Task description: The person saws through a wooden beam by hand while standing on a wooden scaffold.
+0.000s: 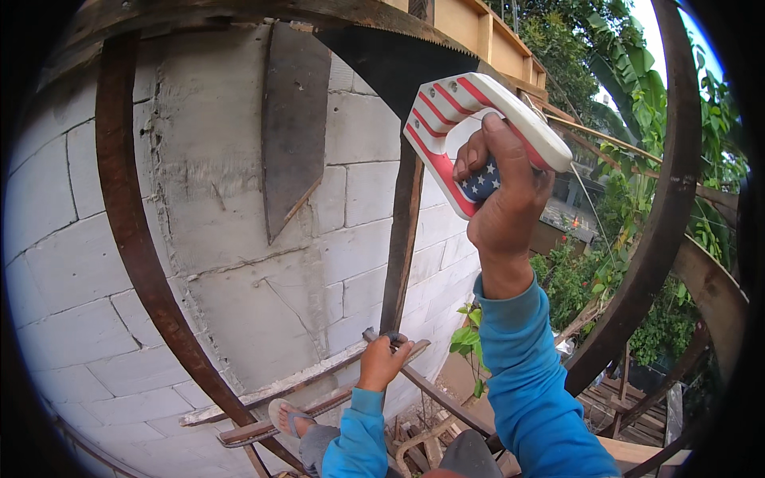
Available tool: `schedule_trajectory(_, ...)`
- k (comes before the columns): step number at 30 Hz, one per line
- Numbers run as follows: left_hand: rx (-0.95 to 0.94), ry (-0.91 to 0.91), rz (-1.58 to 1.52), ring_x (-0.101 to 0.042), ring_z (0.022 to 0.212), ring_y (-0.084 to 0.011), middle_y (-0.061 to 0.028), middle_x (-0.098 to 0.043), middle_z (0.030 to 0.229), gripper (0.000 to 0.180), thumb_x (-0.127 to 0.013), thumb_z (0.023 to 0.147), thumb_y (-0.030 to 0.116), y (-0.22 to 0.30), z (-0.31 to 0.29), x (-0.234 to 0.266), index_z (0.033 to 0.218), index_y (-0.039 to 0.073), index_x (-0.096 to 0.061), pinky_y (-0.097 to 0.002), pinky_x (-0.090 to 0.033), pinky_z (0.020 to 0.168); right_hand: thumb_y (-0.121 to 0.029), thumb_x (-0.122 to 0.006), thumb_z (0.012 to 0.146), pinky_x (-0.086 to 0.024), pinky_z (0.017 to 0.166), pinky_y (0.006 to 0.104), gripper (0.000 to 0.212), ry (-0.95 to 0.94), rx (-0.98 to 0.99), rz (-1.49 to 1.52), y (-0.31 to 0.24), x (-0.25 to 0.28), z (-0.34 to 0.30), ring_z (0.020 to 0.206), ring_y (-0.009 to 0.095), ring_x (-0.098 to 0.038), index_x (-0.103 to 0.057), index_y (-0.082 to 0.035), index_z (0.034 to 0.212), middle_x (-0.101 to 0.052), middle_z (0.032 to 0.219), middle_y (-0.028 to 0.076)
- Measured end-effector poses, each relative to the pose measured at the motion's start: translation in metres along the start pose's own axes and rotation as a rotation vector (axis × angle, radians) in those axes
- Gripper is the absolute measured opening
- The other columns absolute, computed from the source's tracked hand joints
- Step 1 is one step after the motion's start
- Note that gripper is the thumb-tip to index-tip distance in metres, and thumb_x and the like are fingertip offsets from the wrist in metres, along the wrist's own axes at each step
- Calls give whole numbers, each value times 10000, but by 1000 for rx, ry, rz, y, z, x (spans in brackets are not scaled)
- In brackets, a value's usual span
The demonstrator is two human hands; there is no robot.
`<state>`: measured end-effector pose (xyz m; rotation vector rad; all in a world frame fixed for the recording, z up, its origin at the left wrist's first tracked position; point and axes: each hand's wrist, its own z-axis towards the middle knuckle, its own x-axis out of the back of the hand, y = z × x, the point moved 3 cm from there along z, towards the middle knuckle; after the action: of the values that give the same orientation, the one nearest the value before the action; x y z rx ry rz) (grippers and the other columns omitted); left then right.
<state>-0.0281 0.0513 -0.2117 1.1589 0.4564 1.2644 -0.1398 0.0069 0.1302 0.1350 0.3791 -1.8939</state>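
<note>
My right hand (510,191), raised in front of me, is closed around the handle of a handsaw (470,99). The handle is white with red stripes and a blue starred part. Its black blade (382,64) reaches up left, teeth upward, along the underside of a dark wooden beam (263,14); whether the teeth touch the wood I cannot tell. Lower down, my left hand (382,366) is closed at the lower part of a dark upright wooden post (401,239), beside a short crosspiece. Its fingers are partly hidden.
A grey block wall (366,199) stands ahead, with a dark board (295,127) hanging against it. Another dark post (131,199) rises at left, a curved-looking one (669,183) at right. My sandalled foot (291,418) rests on narrow planks (319,402). Plants (629,271) and scrap wood lie beyond.
</note>
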Motion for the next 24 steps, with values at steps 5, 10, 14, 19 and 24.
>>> schedule_trajectory(5,20,60,-75,-651,680,-254,-112,-680,747,274,-704,796,321,10,-1,6,850,53,-695,-346,-506,623,-243,-462,935,-431,508,267,270,-2,-18,46,-47,53,-40,515,118,-460,-491,-42,758,-404,586,12)
schedule_trajectory(10,-9,12,14,-651,675,-228,-110,-675,729,253,-712,795,298,7,-4,0,848,52,-693,-335,-501,611,-196,-524,917,-426,510,279,221,39,38,-64,-15,19,-8,516,131,-462,-506,-34,768,-421,598,30)
schedule_trajectory(14,74,36,-17,-652,668,-157,-91,-691,741,221,-707,815,227,12,-2,16,886,19,-689,-295,-510,636,-201,-537,909,-422,506,278,242,12,33,-33,-28,24,-14,516,128,-467,-493,-43,732,-422,596,29)
schedule_trajectory(19,-41,35,-31,-664,684,-196,-102,-689,755,224,-715,807,238,14,0,1,877,27,-691,-314,-517,650,-233,-485,927,-426,502,283,273,31,1,80,-49,62,-46,517,128,-469,-464,-63,714,-394,585,21)
schedule_trajectory(24,8,27,26,-661,675,-221,-118,-682,742,237,-708,803,266,14,-7,11,858,37,-690,-333,-508,633,-185,-518,907,-420,516,281,203,-5,99,-169,-17,16,-6,538,134,-474,-525,-16,796,-420,615,36)
